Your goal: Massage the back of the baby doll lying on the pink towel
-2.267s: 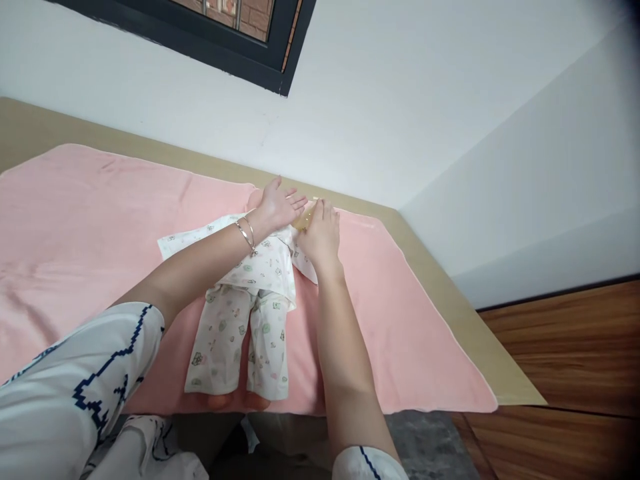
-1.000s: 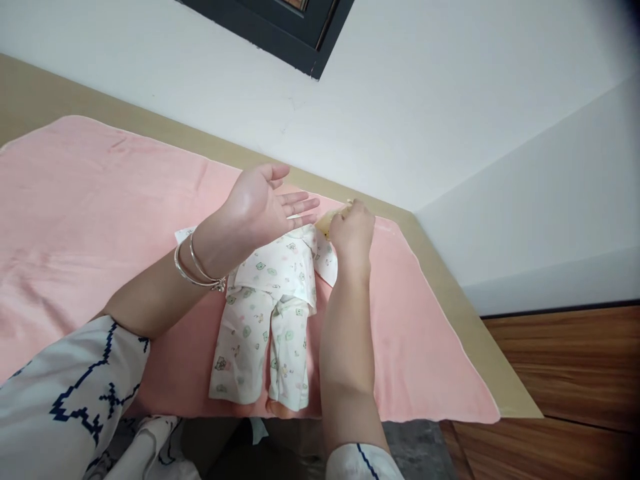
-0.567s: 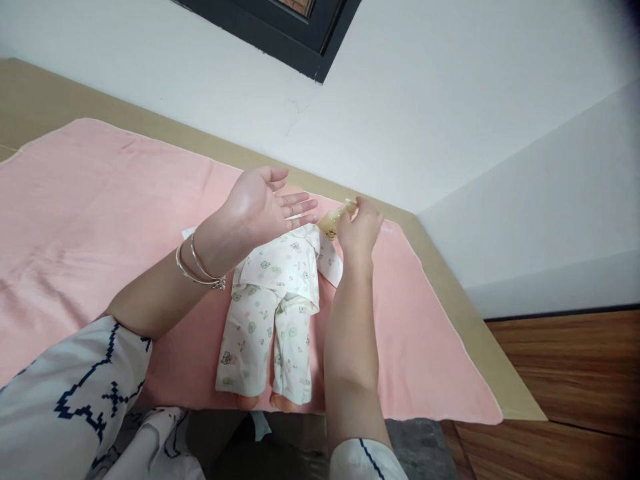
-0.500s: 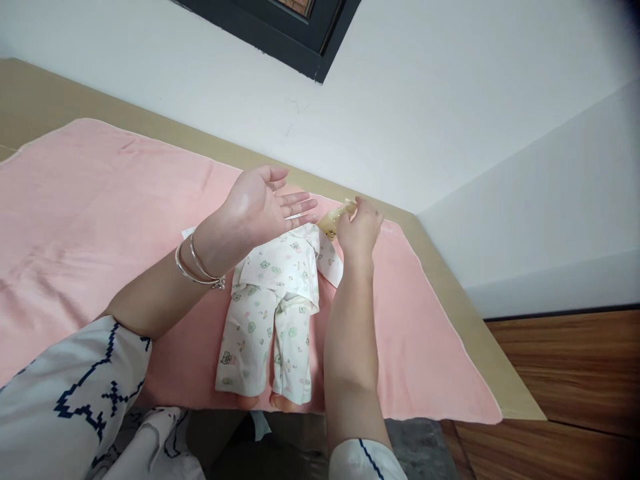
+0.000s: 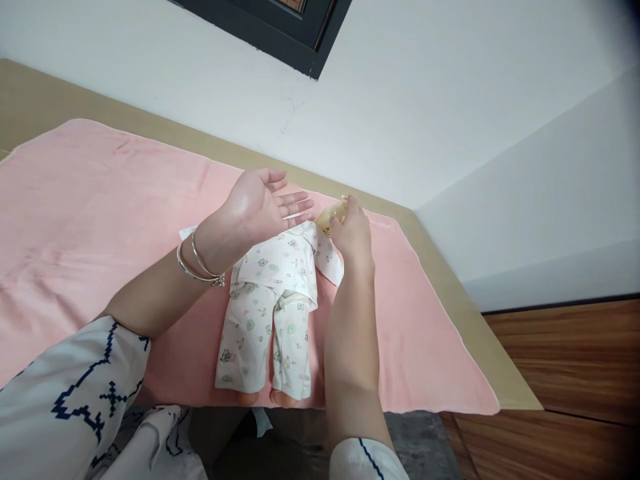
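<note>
My left hand [image 5: 267, 203] is held palm up with its fingers stretched out and apart. It hovers over the head end of a doll in a white printed top [image 5: 277, 263] and matching trousers [image 5: 247, 340]. The doll's head is hidden behind that hand, while its feet [image 5: 283, 399] show at the trouser hems. To the right, my right hand [image 5: 354, 230] is closed around a pale-yellow bottle [image 5: 327, 215] with dark print. The bottle is tilted, its lower-left part close to my left fingertips. Part of it is covered by my fingers.
A pink blanket [image 5: 125, 200] spreads under the doll over a light wooden table [image 5: 515, 390]. Behind stand a white wall [image 5: 400, 100] and a dark window frame [image 5: 280, 33]. Brown wooden panels [image 5: 560, 360] lie beyond the table's right edge.
My right hand and the bottle have shifted slightly left in the picture, towards my left hand. The camera view has moved a little. My left hand stays palm up, and the doll lies as before.
</note>
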Demonstrator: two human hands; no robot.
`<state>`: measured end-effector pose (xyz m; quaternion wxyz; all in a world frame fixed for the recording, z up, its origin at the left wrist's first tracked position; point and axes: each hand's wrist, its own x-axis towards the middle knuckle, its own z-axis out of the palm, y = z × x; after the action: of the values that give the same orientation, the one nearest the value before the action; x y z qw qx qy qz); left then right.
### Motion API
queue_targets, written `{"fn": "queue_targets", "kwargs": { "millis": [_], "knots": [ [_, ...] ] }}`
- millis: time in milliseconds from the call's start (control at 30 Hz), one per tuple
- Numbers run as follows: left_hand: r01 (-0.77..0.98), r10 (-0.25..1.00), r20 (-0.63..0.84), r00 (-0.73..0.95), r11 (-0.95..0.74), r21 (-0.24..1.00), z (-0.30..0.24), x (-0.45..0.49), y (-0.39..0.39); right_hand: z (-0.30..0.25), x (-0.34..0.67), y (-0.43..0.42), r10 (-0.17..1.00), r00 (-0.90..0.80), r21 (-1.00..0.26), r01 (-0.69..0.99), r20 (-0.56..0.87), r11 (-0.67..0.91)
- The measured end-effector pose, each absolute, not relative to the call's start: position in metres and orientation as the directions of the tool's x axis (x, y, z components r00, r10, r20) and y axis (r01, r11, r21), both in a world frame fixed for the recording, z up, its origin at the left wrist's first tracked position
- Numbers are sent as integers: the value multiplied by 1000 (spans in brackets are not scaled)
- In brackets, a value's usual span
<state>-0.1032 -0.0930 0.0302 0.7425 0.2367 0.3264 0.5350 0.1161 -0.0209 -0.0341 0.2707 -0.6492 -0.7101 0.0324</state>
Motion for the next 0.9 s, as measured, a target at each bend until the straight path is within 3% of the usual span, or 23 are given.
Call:
{"fn": "queue_targets", "kwargs": {
  "millis": [133, 467, 767, 900],
  "knots": [
    [-622, 947, -239, 217, 322, 714, 20, -100, -83, -33, 118, -23, 961, -4, -438, 890, 277, 130],
    [-649, 864, -473, 173, 461, 605, -8, -88, -53, -9, 93, -61, 990, -31, -457, 884, 140, 92],
    [-695, 884, -417, 210, 435, 572, 8, -86, -66, -4, 45, -99, 869, -444, -559, 673, 218, 484],
    [-666, 901, -389, 191, 410, 623, 22, -95, -75, -10, 28, -116, 851, -475, -594, 625, 224, 505]
  ]
}}
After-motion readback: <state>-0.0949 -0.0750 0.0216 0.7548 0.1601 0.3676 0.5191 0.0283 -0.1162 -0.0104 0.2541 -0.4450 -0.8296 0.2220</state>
